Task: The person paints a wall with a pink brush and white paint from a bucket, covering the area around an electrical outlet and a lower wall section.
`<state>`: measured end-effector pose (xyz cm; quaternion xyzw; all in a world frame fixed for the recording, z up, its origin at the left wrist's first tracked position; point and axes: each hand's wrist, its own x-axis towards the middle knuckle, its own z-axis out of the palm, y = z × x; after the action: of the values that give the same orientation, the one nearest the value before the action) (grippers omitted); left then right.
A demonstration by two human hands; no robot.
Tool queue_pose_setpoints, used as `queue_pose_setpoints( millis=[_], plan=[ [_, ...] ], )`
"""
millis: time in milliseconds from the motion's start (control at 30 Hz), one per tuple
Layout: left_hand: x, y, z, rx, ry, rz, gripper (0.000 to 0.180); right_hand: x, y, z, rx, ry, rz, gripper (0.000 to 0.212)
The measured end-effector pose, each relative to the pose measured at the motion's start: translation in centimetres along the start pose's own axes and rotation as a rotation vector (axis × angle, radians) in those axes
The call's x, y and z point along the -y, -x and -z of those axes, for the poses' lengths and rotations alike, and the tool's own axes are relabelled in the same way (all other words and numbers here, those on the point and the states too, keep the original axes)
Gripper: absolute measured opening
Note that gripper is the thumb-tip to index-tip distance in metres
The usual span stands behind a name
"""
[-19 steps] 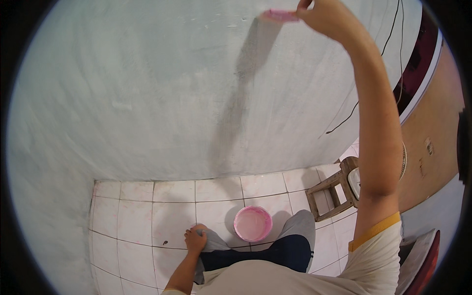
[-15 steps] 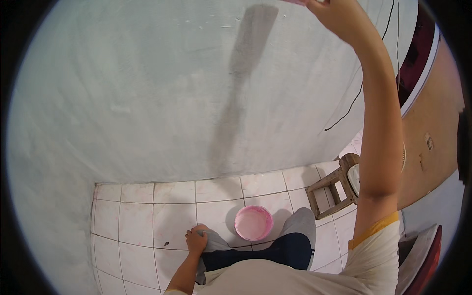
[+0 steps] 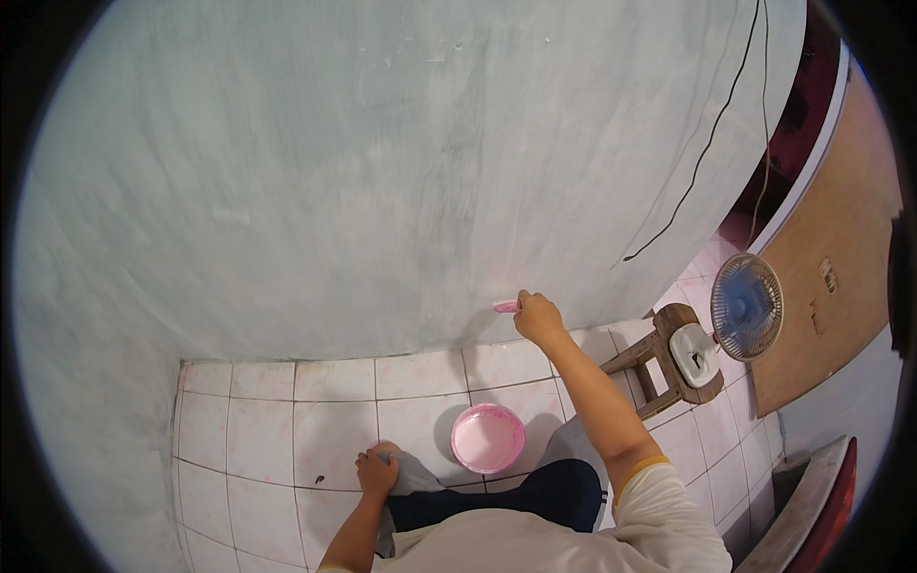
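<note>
My right hand [image 3: 538, 316] is closed around a pink-and-white paintbrush [image 3: 505, 307], held low against or just in front of the pale grey-blue wall [image 3: 382, 191]. Its handle is mostly hidden in my fingers. A pink bucket [image 3: 489, 465] with pale pink paint inside stands on the floor between my legs. On my left knee rests my left hand [image 3: 375, 471], its fingers loosely apart and holding nothing.
To the right, a wooden stool [image 3: 664, 358] carries a fan [image 3: 747, 306] with blue blades. A black cable [image 3: 694, 172] hangs down the wall. Farther right lean a brown board [image 3: 826, 286] and a red-edged panel [image 3: 812, 506]. White tiles [image 3: 258, 420] cover the floor.
My right hand has come down from the top of the view to low on the wall, paintbrush still in it. The fan now shows from behind my arm. My left hand stays on the knee.
</note>
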<state>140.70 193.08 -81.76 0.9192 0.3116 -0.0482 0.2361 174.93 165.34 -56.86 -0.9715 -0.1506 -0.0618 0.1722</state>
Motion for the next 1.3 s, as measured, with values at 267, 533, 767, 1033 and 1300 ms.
queue_pose_setpoints(
  millis=[267, 533, 767, 1033, 1300],
  plan=[
    [0.0, 0.3, 0.1, -0.008, -0.049, -0.012, 0.060, 3.2, -5.5, 10.5, -0.202, 0.033, 0.152, 0.013],
    [-0.1, 0.3, 0.2, -0.009, -0.026, 0.001, 0.061, 9.1, -5.7, 30.9, -0.549, 0.012, 0.360, 0.014],
    [-0.2, 0.6, 0.8, 0.006, -0.010, 0.028, 0.061, 9.3, -0.8, 31.2, -0.695, -0.005, 0.345, 0.011],
    [-0.6, 0.5, 1.0, 0.000, 0.017, -0.003, 0.060, -1.3, -1.6, 11.4, -0.213, 0.012, 0.112, 0.008],
    [0.2, 0.3, 0.0, -0.029, -0.020, -0.029, 0.061, -1.8, -6.7, 16.8, -0.287, 0.054, 0.170, 0.009]
  ],
)
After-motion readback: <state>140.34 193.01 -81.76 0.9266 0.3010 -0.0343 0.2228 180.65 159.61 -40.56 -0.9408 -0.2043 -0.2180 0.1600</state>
